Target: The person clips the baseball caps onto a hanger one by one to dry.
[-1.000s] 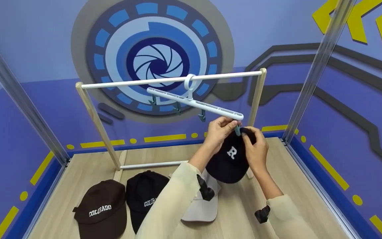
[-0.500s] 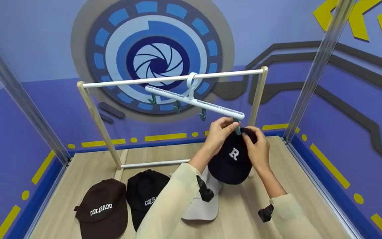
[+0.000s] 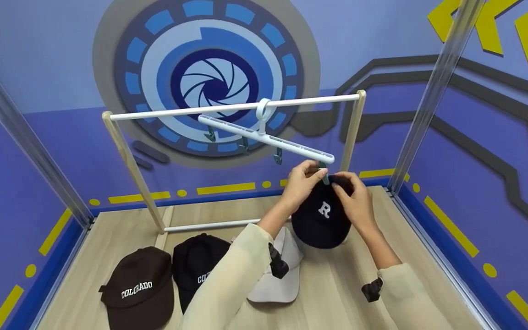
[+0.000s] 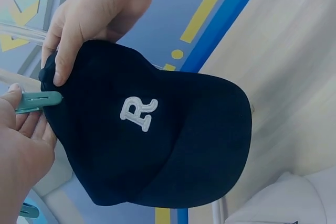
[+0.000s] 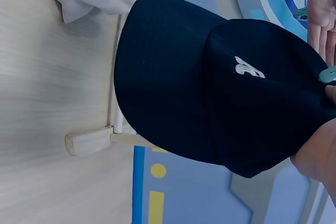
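1. Head view: left hand [image 3: 304,185] pinches a green clip [image 3: 325,178] at the white hanger's [image 3: 300,150] right end; right hand [image 3: 358,201] pinches the dark cap [image 3: 316,231] just below.
2. Left wrist view: the clip overlaps the crown [image 4: 100,119]; the right thumb [image 4: 65,66] lies beside it, probably steadying the cloth.
3. Right wrist view: the brim [image 5: 157,77] extends away from both hands, apparently because only the crown is held.
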Available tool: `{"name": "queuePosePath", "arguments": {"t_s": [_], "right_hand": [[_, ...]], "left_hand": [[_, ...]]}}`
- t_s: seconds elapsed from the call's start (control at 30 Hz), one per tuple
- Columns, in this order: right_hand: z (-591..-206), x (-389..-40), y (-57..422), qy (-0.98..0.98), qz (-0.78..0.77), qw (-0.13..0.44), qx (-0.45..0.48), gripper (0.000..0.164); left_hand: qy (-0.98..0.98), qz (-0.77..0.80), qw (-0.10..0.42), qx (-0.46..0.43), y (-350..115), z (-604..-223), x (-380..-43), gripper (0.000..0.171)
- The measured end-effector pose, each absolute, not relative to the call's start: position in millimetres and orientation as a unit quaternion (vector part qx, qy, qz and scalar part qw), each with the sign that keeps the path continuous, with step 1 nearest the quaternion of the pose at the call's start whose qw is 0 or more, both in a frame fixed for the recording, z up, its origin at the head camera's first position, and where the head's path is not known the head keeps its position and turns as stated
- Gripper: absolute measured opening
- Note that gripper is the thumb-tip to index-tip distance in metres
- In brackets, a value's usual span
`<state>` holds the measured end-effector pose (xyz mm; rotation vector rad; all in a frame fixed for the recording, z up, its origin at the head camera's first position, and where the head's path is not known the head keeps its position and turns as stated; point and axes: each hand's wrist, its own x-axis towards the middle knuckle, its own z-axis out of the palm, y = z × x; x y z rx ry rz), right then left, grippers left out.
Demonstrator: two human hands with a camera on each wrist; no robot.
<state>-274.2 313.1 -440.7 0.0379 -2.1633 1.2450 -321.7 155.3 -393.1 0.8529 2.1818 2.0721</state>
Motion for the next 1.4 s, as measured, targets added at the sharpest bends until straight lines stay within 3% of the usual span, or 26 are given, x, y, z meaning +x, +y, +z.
{"name": "queuePosePath", "arguments": {"t_s": [0.37, 1.17, 1.4], "right_hand": [[-446, -277, 309, -0.821, 0.472, 0.321, 0.022, 0.032], [-453, -282, 307, -0.809, 0.441, 0.388, 0.027, 0.03], [-457, -283, 305, -0.814, 0.417, 0.403, 0.032, 0.028]], "left_hand": [[0.757, 0.595, -0.044, 0.266, 140, -412, -328, 0.027], [0.808, 0.511, 0.004, 0.293, 79, -484, -305, 0.033], [0.816, 0.507, -0.013, 0.277, 66, -496, -302, 0.031]]}}
